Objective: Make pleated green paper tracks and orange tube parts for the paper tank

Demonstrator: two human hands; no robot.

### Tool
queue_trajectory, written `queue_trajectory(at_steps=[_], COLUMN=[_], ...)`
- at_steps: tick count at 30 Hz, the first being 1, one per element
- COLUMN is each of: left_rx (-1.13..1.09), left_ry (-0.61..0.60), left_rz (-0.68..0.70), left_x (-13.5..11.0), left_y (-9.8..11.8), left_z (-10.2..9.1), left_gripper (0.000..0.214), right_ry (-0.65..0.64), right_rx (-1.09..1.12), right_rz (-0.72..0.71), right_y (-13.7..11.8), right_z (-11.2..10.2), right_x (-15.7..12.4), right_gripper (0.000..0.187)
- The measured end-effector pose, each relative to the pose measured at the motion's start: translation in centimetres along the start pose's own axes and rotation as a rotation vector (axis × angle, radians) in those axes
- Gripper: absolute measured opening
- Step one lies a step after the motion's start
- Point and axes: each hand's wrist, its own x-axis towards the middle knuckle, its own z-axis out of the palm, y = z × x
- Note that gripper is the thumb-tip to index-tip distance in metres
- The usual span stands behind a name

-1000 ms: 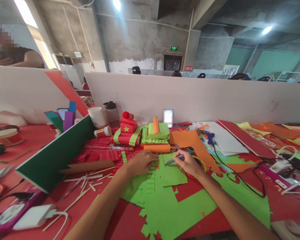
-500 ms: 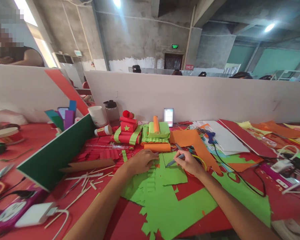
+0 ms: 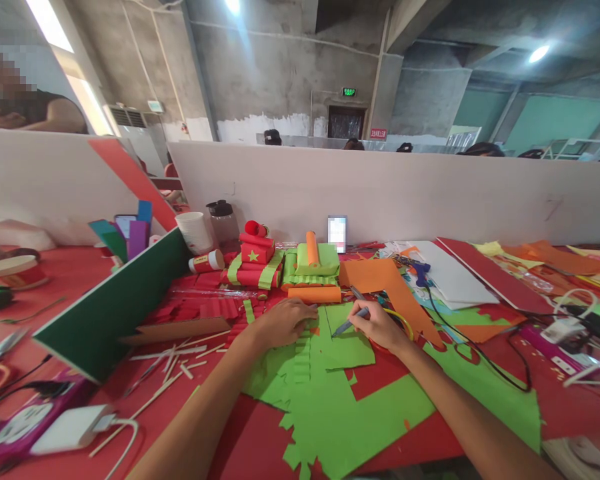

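- Right hand (image 3: 375, 325) grips a slim grey marker (image 3: 348, 323), tip at the flat green paper (image 3: 351, 353).
- Left hand (image 3: 284, 323), fingers bent, at that paper's left; grip unclear.
- Smooth orange tube (image 3: 314, 295) behind that paper.

Slim grey-blue plastic pen (image 3: 349, 324), 5 o'clock — smooth, low sheen. Under its tip, small green rectangular paper sheet (image 3: 350, 353): matt, flat. Large jagged-edged green paper sheet (image 3: 350, 427), 6 o'clock, matt too. L-shaped orange paper piece (image 3: 405, 301), 4 o'clock: matt. Red tabletop (image 3: 250, 440), 7 o'clock, smooth-looking. Thin pale sticks (image 3: 150, 401), 8 o'clock: look like bare wood. Blocky white plastic charger (image 3: 70, 430), also 8 — glossy. White ribbed cup stack (image 3: 194, 233), 9 o'clock, papery. Long pale flat partition (image 3: 290, 187), 12 o'clock: smooth, matt. Grey concrete wall (image 3: 270, 73), 12 o'clock, rough.
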Motion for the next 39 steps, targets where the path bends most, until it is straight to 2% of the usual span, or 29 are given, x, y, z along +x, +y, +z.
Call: queue_trajectory(at_steps=[4,8,12,39], left_rx=[-0.018,-0.029,-0.027,-0.007], left_ry=[-0.008,-0.006,-0.01,-0.015], left_rz=[0.007,0.005,0.001,-0.006], left_x=[0.0,0.0,0.0,0.0], left_y=[-0.1,-0.1,0.1,0.1], left_z=[0.0,0.0,-0.2,-0.2], left_gripper=[0.047,0.045,0.044,0.042], right_ry=[-0.031,-0.005,-0.069,-0.138], right_rx=[0.003,-0.005,0.009,0.002], right_rz=[-0.003,-0.005,0.0,-0.016], right_y=[0.0,0.0,-0.2,-1.2], right_z=[-0.1,-0.1,-0.2,-0.5], right_x=[-0.1,-0.1,-0.2,-0.7], right_gripper=[0.008,0.008,0.008,0.009])
